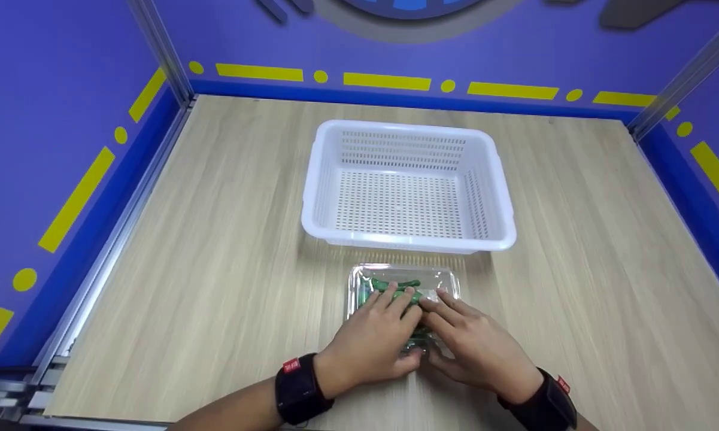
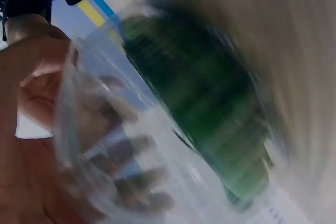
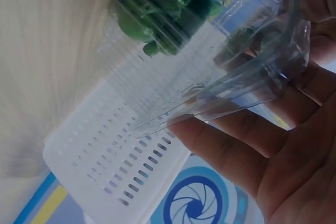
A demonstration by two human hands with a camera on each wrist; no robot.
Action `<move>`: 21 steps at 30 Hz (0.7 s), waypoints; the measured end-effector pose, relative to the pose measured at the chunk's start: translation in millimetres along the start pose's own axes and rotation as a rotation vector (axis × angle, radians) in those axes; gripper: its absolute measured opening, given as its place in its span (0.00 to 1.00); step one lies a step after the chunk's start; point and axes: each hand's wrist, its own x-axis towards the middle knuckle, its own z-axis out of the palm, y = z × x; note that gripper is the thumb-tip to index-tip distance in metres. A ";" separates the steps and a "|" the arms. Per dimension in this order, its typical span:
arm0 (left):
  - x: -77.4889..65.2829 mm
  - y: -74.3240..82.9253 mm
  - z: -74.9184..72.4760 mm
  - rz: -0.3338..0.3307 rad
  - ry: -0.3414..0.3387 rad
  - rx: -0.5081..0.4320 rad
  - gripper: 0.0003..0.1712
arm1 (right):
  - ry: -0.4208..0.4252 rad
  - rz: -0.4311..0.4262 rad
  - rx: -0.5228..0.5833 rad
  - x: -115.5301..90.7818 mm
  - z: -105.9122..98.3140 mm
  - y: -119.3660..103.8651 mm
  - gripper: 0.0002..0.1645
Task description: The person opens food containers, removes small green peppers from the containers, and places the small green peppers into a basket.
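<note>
A clear plastic box with a lid lies on the table in front of the person, with several green vegetables inside that look like peppers. The left hand lies over its left part, fingers stretched forward on the lid. On the right side the right hand touches the lid with straight fingers, its fingertips close to those of the left. In the left wrist view, which is blurred, fingers show through the clear plastic beside the green vegetables. The right wrist view has fingers along the box's edge.
A white perforated plastic basket stands just beyond the box, with nothing in it. The wooden table is bounded by blue-purple panels with yellow marks. Both wrists wear black bands.
</note>
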 end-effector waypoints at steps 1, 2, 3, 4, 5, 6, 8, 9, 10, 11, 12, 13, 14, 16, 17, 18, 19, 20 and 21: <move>0.7 1.3 0.6 -0.007 0.011 0.000 0.29 | 0.002 -0.004 -0.007 -0.1 -0.5 -0.1 0.35; 1.3 2.6 1.2 -0.012 0.019 0.005 0.29 | 0.005 -0.007 -0.012 -0.2 -1.1 -0.2 0.35; 1.8 3.7 1.5 -0.015 0.026 0.015 0.28 | 0.005 -0.010 -0.012 -0.2 -1.7 -0.2 0.34; 2.4 4.8 1.7 -0.017 0.028 0.027 0.27 | 0.003 -0.013 -0.011 0.0 -2.2 -0.2 0.34; 3.2 5.6 1.8 -0.020 0.029 0.037 0.26 | 0.000 -0.014 -0.004 0.2 -3.0 -0.1 0.33; 3.9 6.3 2.0 -0.023 0.028 0.045 0.25 | -0.002 -0.014 0.006 0.4 -3.7 0.3 0.32; 5.0 7.6 1.8 -0.026 0.016 0.053 0.24 | -0.007 -0.018 0.031 -0.3 -5.1 1.7 0.30; 5.4 8.2 1.8 -0.027 0.011 0.052 0.24 | -0.008 -0.020 0.047 -1.4 -5.8 2.8 0.29; 5.8 8.7 1.7 -0.029 0.007 0.049 0.24 | -0.010 -0.017 0.059 -2.8 -6.7 4.1 0.28; 6.2 9.0 2.1 -0.029 0.010 0.047 0.24 | -0.011 -0.015 0.075 -4.9 -7.7 5.6 0.28; 6.3 9.4 2.6 -0.025 0.015 0.049 0.24 | -0.013 -0.014 0.098 -7.5 -8.5 7.5 0.28; 6.1 9.8 3.3 -0.020 0.021 0.053 0.24 | -0.011 -0.013 0.117 -10.7 -8.9 9.3 0.28; 6.1 10.0 4.1 -0.014 0.034 0.058 0.24 | -0.002 -0.016 0.133 -13.9 -9.2 11.1 0.29; 5.9 10.2 6.2 -0.005 0.067 0.075 0.23 | 0.012 -0.020 0.147 -20.3 -9.5 14.2 0.29; 5.9 10.1 7.6 -0.002 0.082 0.082 0.23 | 0.024 -0.026 0.155 -23.1 -9.5 15.8 0.29; 5.9 9.9 8.7 0.000 0.093 0.088 0.23 | 0.038 -0.033 0.157 -25.6 -9.2 17.2 0.29; 5.8 9.8 9.8 -0.001 0.101 0.087 0.22 | 0.057 -0.039 0.151 -27.7 -9.0 18.5 0.29; 5.6 9.7 10.0 -0.005 0.105 0.083 0.22 | 0.074 -0.044 0.150 -29.3 -8.8 19.9 0.28; 5.1 9.7 10.4 -0.012 0.105 0.077 0.22 | 0.084 -0.044 0.148 -30.3 -8.6 21.1 0.28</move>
